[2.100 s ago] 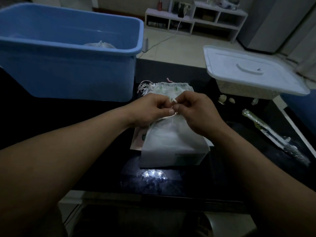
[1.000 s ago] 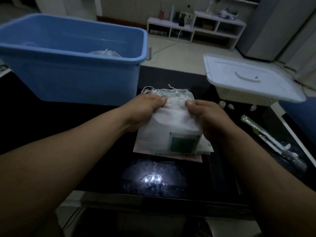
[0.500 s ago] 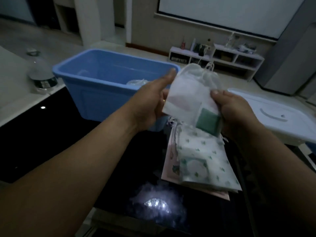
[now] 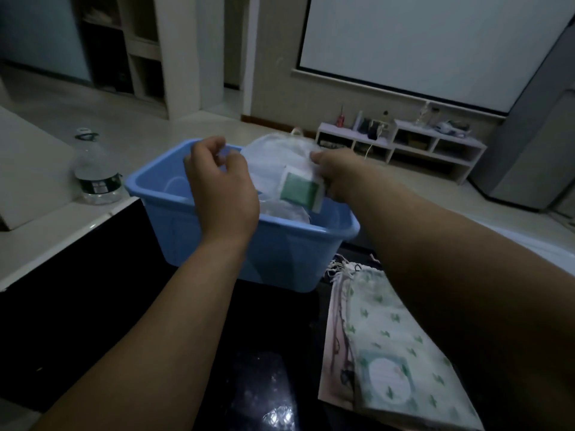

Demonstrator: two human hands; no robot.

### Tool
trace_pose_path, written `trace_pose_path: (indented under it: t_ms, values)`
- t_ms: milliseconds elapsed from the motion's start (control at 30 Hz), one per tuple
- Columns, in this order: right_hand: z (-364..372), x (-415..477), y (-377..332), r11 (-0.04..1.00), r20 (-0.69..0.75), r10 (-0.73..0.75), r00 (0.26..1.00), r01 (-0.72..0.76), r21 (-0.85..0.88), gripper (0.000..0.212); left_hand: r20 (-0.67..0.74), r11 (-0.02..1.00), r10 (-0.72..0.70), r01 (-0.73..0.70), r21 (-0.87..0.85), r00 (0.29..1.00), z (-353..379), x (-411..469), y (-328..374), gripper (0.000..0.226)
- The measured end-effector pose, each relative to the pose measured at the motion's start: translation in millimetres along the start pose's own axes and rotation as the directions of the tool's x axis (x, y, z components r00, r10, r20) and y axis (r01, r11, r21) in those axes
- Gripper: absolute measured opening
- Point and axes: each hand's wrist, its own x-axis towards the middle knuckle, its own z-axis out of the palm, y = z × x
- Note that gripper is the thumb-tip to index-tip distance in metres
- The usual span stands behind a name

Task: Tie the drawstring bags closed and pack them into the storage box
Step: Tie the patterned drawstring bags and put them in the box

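Nearest, at the right of the dark table [image 4: 93,306], lies a stack of flat bags [image 4: 382,353], cactus print on top, cords toward the box. Beyond stands the blue storage box [image 4: 280,250], with at least 1 pale bag [image 4: 286,213] already inside. Both hands are over its opening. The right hand [image 4: 337,177] pinches the white bag [image 4: 273,163] at its right edge; the bag hangs over the box's right half, long axis roughly upright, gathered mouth up and away. The left hand [image 4: 217,185] is just beside the bag's left edge, fingers loosely curled, nothing plainly in them. I judge the way in is straight down, with only the right hand to let go
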Motion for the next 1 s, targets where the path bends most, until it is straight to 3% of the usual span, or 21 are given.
trace_pose_path:
  t_ms: [100,167,267,367,467,533,700,800,900,1000]
  values:
    - [14.3,-7.8,9.7,0.982,0.039,0.067,0.997,-0.059,-0.180,0.032,0.056,0.992,0.070,-0.075,0.098,0.996,-1.2,-3.6,-2.8,0.024]
    - [17.8,-10.6,17.7,0.966,0.021,0.013,1.000,-0.007,-0.258,0.035,0.108,0.984,0.069,-0.086,0.156,0.992,-2.1,-5.3,-6.6,0.023]
    - [13.6,-20.4,27.2,0.961,-0.006,-0.098,0.995,0.093,-0.260,0.036,0.145,0.979,0.045,-0.072,0.189,0.988,-4.5,-7.0,-6.7,0.020]
    - [-4.1,-47.7,31.3,0.948,-0.031,-0.265,0.964,0.254,-0.193,0.016,0.205,0.984,0.074,-0.105,0.145,0.976,-0.1,-15.5,-3.2,0.016]
    - [-38.5,-84.4,34.9,0.882,-0.059,-0.447,0.893,0.429,-0.195,0.012,0.370,0.983,0.134,-0.171,0.070,0.919,13.5,-43.9,0.2,0.019]
    - [-66.1,-100.2,45.0,0.888,-0.100,-0.454,0.886,0.439,-0.138,0.012,0.491,0.971,0.168,-0.229,0.068,0.855,25.0,-68.4,-0.7,0.018]
    - [-121.4,-124.8,92.4,0.938,-0.133,-0.345,0.929,0.345,-0.026,0.015,0.628,0.960,0.153,-0.265,0.088,0.763,48.5,-117.2,-10.0,0.016]
    - [-152.8,-137.3,133.4,0.974,-0.190,-0.227,0.955,0.224,-0.037,0.014,0.755,0.934,0.071,-0.308,0.178,0.652,57.7,-143.8,-21.1,0.014]
    - [-186.0,-141.9,190.6,0.951,-0.268,-0.126,0.955,0.039,-0.306,0.019,0.839,0.821,-0.157,-0.402,0.404,0.522,65.3,-164.2,-51.0,0.018]
    - [-206.5,-145.4,228.6,0.812,-0.285,-0.036,0.958,-0.138,-0.567,0.022,0.805,0.683,-0.341,-0.461,0.567,0.485,70.1,-174.9,-79.0,0.039]
